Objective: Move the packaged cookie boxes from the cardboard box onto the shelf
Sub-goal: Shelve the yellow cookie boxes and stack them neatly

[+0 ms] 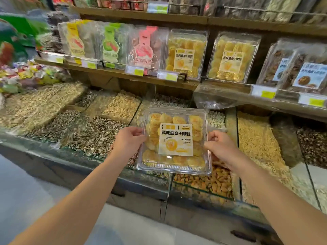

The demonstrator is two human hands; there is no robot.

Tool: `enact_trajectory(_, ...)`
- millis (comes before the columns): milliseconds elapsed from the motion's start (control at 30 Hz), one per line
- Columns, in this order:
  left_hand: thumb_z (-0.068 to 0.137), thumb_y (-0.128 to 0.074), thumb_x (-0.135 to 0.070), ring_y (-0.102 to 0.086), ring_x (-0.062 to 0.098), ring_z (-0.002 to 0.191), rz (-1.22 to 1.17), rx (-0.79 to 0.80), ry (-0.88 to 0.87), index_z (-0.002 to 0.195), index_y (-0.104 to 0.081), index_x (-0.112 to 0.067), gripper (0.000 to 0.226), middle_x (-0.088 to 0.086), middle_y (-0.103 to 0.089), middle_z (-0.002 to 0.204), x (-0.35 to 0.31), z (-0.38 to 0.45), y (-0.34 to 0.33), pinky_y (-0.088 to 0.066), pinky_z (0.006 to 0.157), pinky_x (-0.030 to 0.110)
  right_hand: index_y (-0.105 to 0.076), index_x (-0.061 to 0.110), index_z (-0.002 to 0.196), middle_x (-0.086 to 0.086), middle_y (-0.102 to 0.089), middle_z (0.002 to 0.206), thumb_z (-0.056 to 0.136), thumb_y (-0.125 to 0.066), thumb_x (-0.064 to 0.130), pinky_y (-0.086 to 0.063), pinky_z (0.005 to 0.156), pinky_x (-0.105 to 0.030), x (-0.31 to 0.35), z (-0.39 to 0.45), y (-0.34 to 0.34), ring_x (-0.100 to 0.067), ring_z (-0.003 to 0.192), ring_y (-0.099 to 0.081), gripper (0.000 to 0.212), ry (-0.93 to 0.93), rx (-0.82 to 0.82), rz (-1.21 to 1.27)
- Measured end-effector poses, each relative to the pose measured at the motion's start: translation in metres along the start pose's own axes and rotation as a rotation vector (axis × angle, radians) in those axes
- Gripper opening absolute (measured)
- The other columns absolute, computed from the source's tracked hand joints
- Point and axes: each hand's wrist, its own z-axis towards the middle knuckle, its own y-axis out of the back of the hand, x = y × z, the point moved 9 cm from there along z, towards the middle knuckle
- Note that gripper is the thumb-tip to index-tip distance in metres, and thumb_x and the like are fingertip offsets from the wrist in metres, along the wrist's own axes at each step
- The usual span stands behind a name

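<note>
A clear plastic cookie box (174,140) with yellow cookies and a cream label is held in the air over the bulk bins. My left hand (128,141) grips its left edge and my right hand (220,147) grips its right edge. On the wooden shelf (141,77) above stand two matching yellow cookie boxes, one (185,53) left of the other (233,57), leaning upright. The cardboard box is out of view.
Glass-fronted bins of sunflower seeds (85,131) and nuts (210,183) fill the counter below the box. Pink, green and yellow snack packs (113,43) stand left on the shelf, brown cookie boxes (299,68) right. Price tags (167,75) line the shelf edge.
</note>
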Motion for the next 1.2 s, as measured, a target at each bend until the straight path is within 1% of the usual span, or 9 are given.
enact_trajectory(133,0.089,-0.071,-0.021,-0.070,0.021,0.078,0.022,0.044,-0.057,0.110,-0.070,-0.021,0.021,-0.004,-0.072,0.089,-0.038,0.055,-0.022,-0.055,0.061,0.027,-0.061,0.013,0.099,-0.007,-0.063,0.086,0.082,-0.064,0.012,-0.047,0.055,-0.030,0.017,0.044,0.031,-0.018,0.067,-0.058,0.018,-0.001,-0.079,0.000)
enact_trajectory(233,0.089,-0.071,-0.023,-0.070,0.018,0.070,0.033,0.050,-0.108,0.106,-0.070,-0.023,0.017,-0.004,-0.073,0.084,-0.066,0.092,-0.036,-0.061,0.068,0.041,-0.060,0.015,0.100,-0.005,-0.063,0.084,0.084,-0.066,0.014,-0.048,0.050,-0.025,0.034,0.078,0.055,-0.012,0.059,-0.059,0.017,0.036,-0.131,-0.024)
enact_trajectory(400,0.082,-0.073,-0.014,-0.058,0.014,0.060,0.014,0.005,-0.211,0.093,-0.073,-0.020,0.013,0.007,-0.072,0.080,-0.131,0.157,-0.063,-0.049,0.056,0.031,-0.057,0.020,0.097,-0.008,-0.063,0.090,0.082,-0.067,0.012,-0.059,0.064,-0.041,0.057,0.144,0.107,-0.021,0.067,-0.065,0.020,0.098,-0.219,0.020)
enact_trajectory(533,0.079,-0.073,-0.015,-0.068,0.023,0.068,-0.005,-0.018,-0.293,0.085,-0.071,-0.022,0.009,0.001,-0.070,0.072,-0.184,0.207,-0.096,-0.058,0.069,0.042,-0.058,0.023,0.094,-0.011,-0.067,0.091,0.080,-0.066,0.013,-0.060,0.072,-0.053,0.069,0.190,0.157,-0.031,0.077,-0.070,0.019,0.135,-0.313,-0.002)
enact_trajectory(667,0.085,-0.069,-0.013,-0.066,0.018,0.080,0.027,-0.010,-0.361,0.096,-0.069,-0.023,0.014,-0.007,-0.067,0.088,-0.241,0.246,-0.136,-0.051,0.066,0.026,-0.056,0.017,0.099,-0.010,-0.063,0.092,0.082,-0.066,0.013,-0.054,0.068,-0.038,0.082,0.225,0.210,-0.029,0.081,-0.066,0.020,0.217,-0.418,-0.091)
enact_trajectory(800,0.089,-0.062,-0.016,-0.062,0.014,0.075,0.092,-0.056,-0.482,0.091,-0.063,-0.024,0.008,-0.015,-0.059,0.080,-0.296,0.274,-0.178,-0.047,0.063,0.026,-0.055,0.014,0.100,-0.004,-0.058,0.089,0.083,-0.067,0.011,-0.044,0.062,-0.027,0.086,0.262,0.260,-0.018,0.080,-0.057,0.021,0.254,-0.535,-0.148)
enact_trajectory(867,0.092,-0.059,-0.014,-0.058,0.009,0.075,0.085,-0.067,-0.525,0.087,-0.059,-0.025,0.012,-0.015,-0.057,0.080,-0.315,0.282,-0.195,-0.044,0.058,0.018,-0.054,0.015,0.099,-0.001,-0.057,0.086,0.083,-0.067,0.009,-0.039,0.061,-0.023,0.086,0.276,0.279,-0.014,0.076,-0.054,0.022,0.265,-0.590,-0.163)
enact_trajectory(1000,0.090,-0.062,-0.010,-0.053,0.003,0.077,0.106,-0.072,-0.578,0.096,-0.060,-0.022,0.014,-0.015,-0.056,0.084,-0.337,0.305,-0.235,-0.035,0.055,0.012,-0.052,0.017,0.097,0.002,-0.056,0.080,0.082,-0.065,0.004,-0.038,0.061,-0.023,0.067,0.312,0.306,-0.020,0.076,-0.056,0.024,0.266,-0.689,-0.155)
enact_trajectory(1200,0.089,-0.065,-0.011,-0.060,0.012,0.080,0.185,-0.068,-0.574,0.097,-0.065,-0.019,0.011,-0.008,-0.063,0.085,-0.324,0.333,-0.284,-0.045,0.061,0.021,-0.054,0.011,0.105,-0.002,-0.061,0.084,0.085,-0.061,0.003,-0.036,0.065,-0.029,0.034,0.337,0.309,-0.025,0.079,-0.060,0.023,0.207,-0.810,-0.298)
